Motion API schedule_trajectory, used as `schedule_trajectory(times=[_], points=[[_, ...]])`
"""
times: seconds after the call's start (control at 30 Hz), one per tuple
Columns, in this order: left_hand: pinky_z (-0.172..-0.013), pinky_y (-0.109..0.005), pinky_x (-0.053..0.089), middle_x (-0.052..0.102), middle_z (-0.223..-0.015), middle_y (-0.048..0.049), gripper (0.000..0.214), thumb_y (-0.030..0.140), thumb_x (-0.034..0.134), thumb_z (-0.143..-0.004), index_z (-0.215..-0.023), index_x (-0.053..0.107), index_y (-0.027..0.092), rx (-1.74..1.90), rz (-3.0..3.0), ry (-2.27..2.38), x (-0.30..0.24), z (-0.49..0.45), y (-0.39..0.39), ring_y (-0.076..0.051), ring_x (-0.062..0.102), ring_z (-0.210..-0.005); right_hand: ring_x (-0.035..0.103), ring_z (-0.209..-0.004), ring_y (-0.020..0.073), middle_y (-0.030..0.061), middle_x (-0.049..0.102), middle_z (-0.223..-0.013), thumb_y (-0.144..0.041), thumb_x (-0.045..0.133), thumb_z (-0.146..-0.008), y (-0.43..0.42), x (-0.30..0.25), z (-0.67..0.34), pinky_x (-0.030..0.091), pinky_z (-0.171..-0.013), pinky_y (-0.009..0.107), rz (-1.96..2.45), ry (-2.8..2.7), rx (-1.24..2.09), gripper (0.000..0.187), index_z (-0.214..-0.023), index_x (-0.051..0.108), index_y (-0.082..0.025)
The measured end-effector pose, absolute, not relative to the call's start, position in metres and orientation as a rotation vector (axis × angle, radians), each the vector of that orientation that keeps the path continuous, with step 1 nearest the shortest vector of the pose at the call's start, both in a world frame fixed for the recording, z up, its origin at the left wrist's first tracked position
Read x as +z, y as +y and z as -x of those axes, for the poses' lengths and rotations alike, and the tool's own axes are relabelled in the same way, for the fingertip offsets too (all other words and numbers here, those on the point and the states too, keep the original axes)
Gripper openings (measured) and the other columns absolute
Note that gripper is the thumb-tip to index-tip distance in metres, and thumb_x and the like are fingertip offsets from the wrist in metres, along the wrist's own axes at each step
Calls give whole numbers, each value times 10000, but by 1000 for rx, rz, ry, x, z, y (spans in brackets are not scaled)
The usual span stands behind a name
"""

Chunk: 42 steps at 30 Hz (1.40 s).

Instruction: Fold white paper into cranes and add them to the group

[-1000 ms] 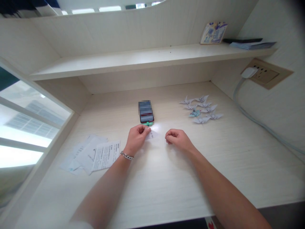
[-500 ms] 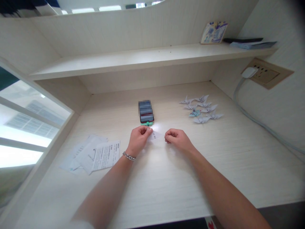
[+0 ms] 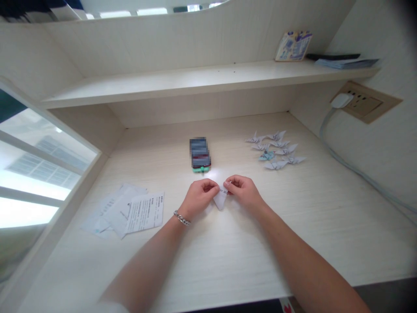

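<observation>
Both hands meet over the middle of the pale wooden desk (image 3: 228, 256). My left hand (image 3: 198, 198), with a chain bracelet at the wrist, pinches the left side of a small folded piece of printed paper (image 3: 220, 199). My right hand (image 3: 243, 191) pinches its right side with curled fingers. The paper hangs between them with its point down, just above the desk. A phone (image 3: 200, 154) stands propped right behind the hands.
Several folded paper cranes (image 3: 276, 150) lie to the back right. Loose printed sheets (image 3: 130, 213) lie at the left. A shelf (image 3: 195, 80) above holds a card and booklets. A wall socket (image 3: 363, 102) with a plugged cable is at the right, a window at the left.
My left hand carried the paper to the right and my right hand took hold of its other side. The two hands now touch the same piece.
</observation>
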<state>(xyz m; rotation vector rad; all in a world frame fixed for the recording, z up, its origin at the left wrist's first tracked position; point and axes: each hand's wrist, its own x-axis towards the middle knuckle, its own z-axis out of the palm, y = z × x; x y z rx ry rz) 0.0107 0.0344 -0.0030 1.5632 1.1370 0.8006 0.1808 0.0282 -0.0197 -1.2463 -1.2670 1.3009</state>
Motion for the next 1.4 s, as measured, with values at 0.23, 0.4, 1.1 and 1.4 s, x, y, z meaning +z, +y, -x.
schedule_trajectory(times=[0.23, 0.4, 1.1, 1.4], points=[[-580, -227, 450, 661, -662, -35, 142, 200, 513, -696, -725, 641, 145, 710, -1615, 1157, 2, -6, 35, -137, 598, -621, 502, -546, 117, 4, 577, -611, -390, 637, -661, 29, -18, -183, 384, -518, 239, 1286, -1221, 1227, 245, -700, 600, -150], [-581, -233, 457, 655, -636, -37, 135, 187, 512, -679, -711, 634, 138, 684, -1585, 1152, 1, -1, 39, -133, 599, -603, 507, -545, 122, 8, 581, -601, -394, 643, -661, 32, -18, -191, 384, -517, 244, 1294, -1188, 1210, 251, -691, 608, -147], [-567, -236, 459, 639, -612, -31, 136, 172, 490, -680, -713, 617, 138, 653, -1582, 1139, -2, -2, 39, -129, 596, -569, 529, -550, 132, 17, 605, -617, -410, 651, -653, 30, -21, -189, 408, -521, 248, 1291, -1164, 1240, 261, -686, 621, -153], [-550, -235, 452, 638, -673, -57, 128, 217, 516, -715, -739, 595, 120, 755, -1456, 1103, -3, -5, 41, -127, 586, -584, 521, -513, 122, 18, 602, -592, -430, 668, -631, 34, -23, -191, 412, -502, 249, 1314, -1110, 1204, 296, -696, 631, -143]])
